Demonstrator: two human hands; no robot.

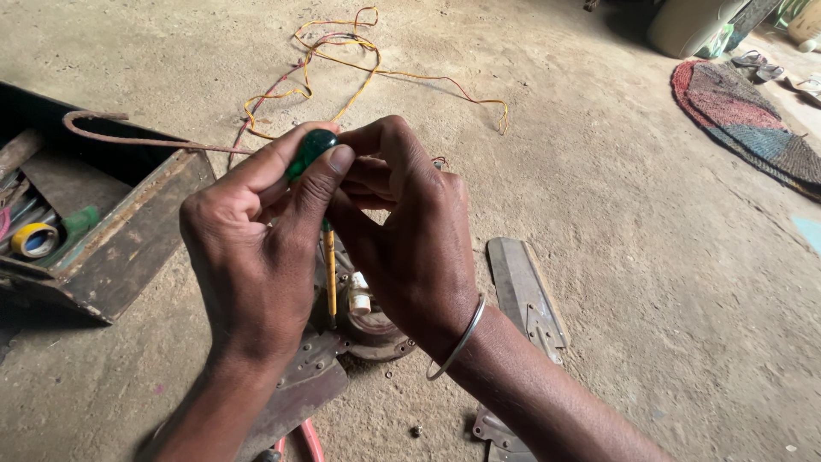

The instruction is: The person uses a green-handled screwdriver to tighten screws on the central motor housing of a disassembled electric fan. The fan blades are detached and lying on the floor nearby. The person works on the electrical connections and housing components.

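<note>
Left hand (pixel 252 257): closing around the screwdriver (pixel 318 201), thumb and forefinger pinching its green knob near the top.
Right hand (pixel 410 239): curling in from the other side, fingertips meeting the knob and the left thumb; a metal bangle (pixel 457 342) is sitting on its wrist.
Screwdriver: standing almost upright between the two hands, green handle up at the fingertips, yellow shaft running down below the palms; the tip is hidden.
Motor (pixel 368 321): lying on the floor (pixel 616 257) directly under the hands, mostly covered by them, with a small white part showing just beside the shaft.
Blades (pixel 522 291): flat grey metal pieces lying on the floor, one just right of the right wrist, another under the left forearm.
Toolbox (pixel 128 239): sitting open to the left, well apart from the hands, holding a roll of yellow tape (pixel 34 239).
Wires (pixel 342 60): lying in a loose yellow and red tangle on the floor beyond the hands.
Mat (pixel 753 128): lying at far right.
</note>
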